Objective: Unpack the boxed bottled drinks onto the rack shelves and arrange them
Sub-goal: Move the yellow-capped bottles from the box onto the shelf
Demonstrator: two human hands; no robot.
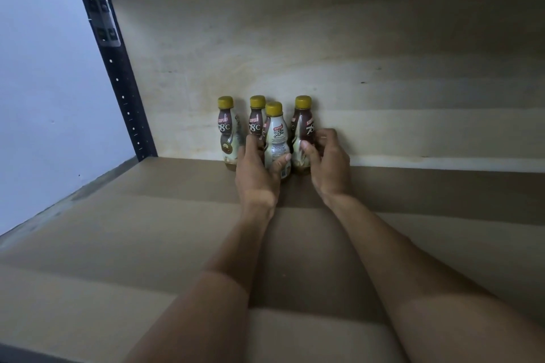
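Observation:
Several small coffee bottles with yellow caps stand at the back of the brown shelf board (147, 230), against the pale rear panel. The leftmost bottle (227, 132) stands free. My left hand (257, 174) grips the lower body of a front bottle (275, 138), thumb on its right side; another bottle (256, 121) stands just behind it. My right hand (326, 162) curls round the rightmost bottle (303, 127) from its right. All bottles are upright.
A black perforated rack post (124, 88) rises at the shelf's back left corner, with a white wall (44, 97) beyond it. The dark underside of the shelf above spans the top of the view. Bare shelf board stretches right of the bottles.

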